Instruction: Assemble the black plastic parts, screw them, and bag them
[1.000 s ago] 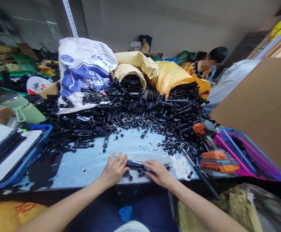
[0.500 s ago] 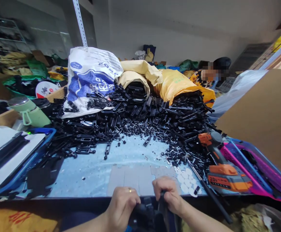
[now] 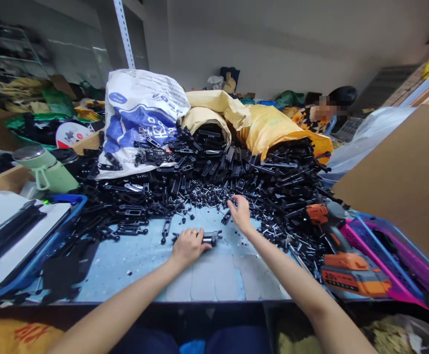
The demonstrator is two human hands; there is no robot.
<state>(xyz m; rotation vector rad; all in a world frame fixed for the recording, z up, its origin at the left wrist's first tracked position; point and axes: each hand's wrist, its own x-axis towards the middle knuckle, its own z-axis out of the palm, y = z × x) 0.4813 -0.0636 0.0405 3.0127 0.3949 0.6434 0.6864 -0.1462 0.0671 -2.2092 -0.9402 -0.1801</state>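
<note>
"What's that piece near the middle of the frame?"

"A black tubular part [image 3: 210, 239], with a sheen along its barrel and small prongs at the end on the right. It lies crosswise on the pale blue counter [image 3: 126, 260]."

"How does it sit with the left hand [image 3: 188, 246]?"

"Directly under it. The fingers drape over the top and the thumb reaches along the near side, so that hand is clamped on the part. A bit pokes out left of the knuckles, and a longer stretch shows to the right."

"And the right hand [image 3: 240, 214]?"

"Above and to the right of the part, apart from it, over the near edge of the heap of screws [image 3: 207, 193]. The fingers are curved; whether they pinch anything, I can't tell. A small black piece [image 3: 226, 218] lies just beside them."

"The orange-and-gray drill [image 3: 338, 241]?"

"Resting at the lower right."
</note>
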